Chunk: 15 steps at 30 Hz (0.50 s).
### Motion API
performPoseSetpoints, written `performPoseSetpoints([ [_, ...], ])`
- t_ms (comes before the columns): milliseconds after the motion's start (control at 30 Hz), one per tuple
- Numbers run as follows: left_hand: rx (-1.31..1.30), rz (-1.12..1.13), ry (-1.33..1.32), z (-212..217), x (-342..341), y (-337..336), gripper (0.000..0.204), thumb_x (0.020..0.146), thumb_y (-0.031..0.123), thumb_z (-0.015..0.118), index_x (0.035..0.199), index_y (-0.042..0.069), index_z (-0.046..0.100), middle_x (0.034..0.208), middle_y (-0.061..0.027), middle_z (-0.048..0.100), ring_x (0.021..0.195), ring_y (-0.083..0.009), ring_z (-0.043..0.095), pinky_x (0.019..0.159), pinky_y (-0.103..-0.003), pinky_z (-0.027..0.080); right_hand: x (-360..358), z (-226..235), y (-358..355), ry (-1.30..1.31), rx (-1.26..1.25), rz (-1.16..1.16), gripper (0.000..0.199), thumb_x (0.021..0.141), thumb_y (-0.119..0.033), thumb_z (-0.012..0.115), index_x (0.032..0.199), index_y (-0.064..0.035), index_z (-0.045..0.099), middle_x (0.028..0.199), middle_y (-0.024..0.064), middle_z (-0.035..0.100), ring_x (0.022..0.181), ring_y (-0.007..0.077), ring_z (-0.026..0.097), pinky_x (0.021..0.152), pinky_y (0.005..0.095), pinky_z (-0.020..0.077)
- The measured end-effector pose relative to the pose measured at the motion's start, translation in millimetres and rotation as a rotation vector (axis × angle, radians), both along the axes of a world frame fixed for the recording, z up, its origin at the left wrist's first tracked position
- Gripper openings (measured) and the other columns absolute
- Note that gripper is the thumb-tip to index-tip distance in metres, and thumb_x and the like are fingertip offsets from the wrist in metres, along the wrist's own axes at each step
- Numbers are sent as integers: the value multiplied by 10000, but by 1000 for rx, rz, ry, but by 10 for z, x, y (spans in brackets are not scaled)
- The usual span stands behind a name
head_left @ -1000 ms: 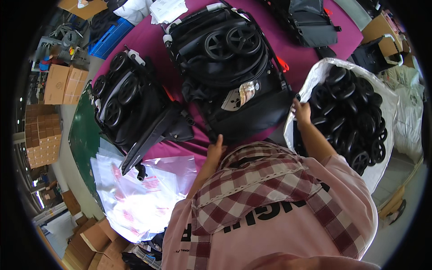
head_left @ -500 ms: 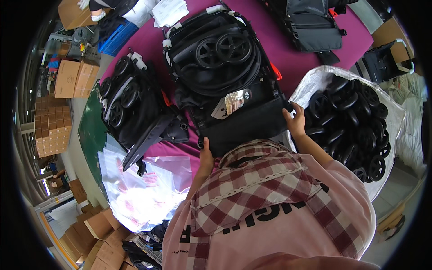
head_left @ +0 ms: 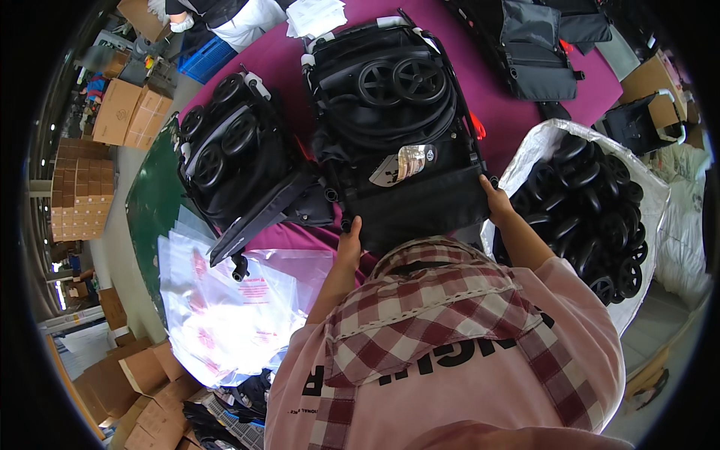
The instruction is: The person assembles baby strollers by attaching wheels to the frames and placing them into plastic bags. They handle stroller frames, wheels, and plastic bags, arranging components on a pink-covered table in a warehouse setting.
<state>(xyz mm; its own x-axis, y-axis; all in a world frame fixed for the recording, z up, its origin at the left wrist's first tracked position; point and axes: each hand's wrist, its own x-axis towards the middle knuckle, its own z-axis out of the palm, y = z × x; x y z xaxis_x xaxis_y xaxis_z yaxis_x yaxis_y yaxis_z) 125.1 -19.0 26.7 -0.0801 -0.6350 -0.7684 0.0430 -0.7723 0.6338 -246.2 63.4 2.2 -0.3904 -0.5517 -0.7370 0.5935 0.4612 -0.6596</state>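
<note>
A black folded stroller (head_left: 420, 210) lies in front of me on the magenta-covered table, two spoked wheels and a shiny label on its upper side. At its near left corner my left hand (head_left: 348, 246) grips the frame, thumb on top and the other fingers mostly hidden beneath. My right hand (head_left: 496, 202) is closed round the near right corner, beside the frame tube's end. To the left rests another folded stroller (head_left: 244, 161), its wheels facing up. Its dark fabric flap (head_left: 262, 214) hangs over the table's near edge.
Clear plastic bags (head_left: 232, 307) lie at the near left. On the right stands a silvery lined bin (head_left: 656, 217) full of black wheels (head_left: 589, 202). More black stroller parts (head_left: 536, 67) sit at the far right, papers (head_left: 315, 16) at the far edge. Cartons (head_left: 82, 187) are stacked left.
The strollers and the plastic bags appear slightly shifted in the picture as my view has moved. Both hands keep hold of the middle stroller's near corners.
</note>
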Motion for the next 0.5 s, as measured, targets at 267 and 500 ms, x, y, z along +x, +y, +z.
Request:
performPoseSetpoints([
  [267,-11,-66,-249,61,-29,-37,657,786,541,693,1046,-48,561,770,-61,572,579,-159,568,468,-297,482,13,-9,-69,513,274,90,763,784,-510,698,1137,145,530,1077,225,612,981,274,603,845,356,467],
  [500,-32,-98,-116,121,35,-55,561,815,432,706,1049,-52,546,840,-77,602,663,-184,624,536,-348,562,74,128,-153,612,287,89,790,792,-509,687,1221,120,478,1144,241,584,1062,310,578,893,370,450],
])
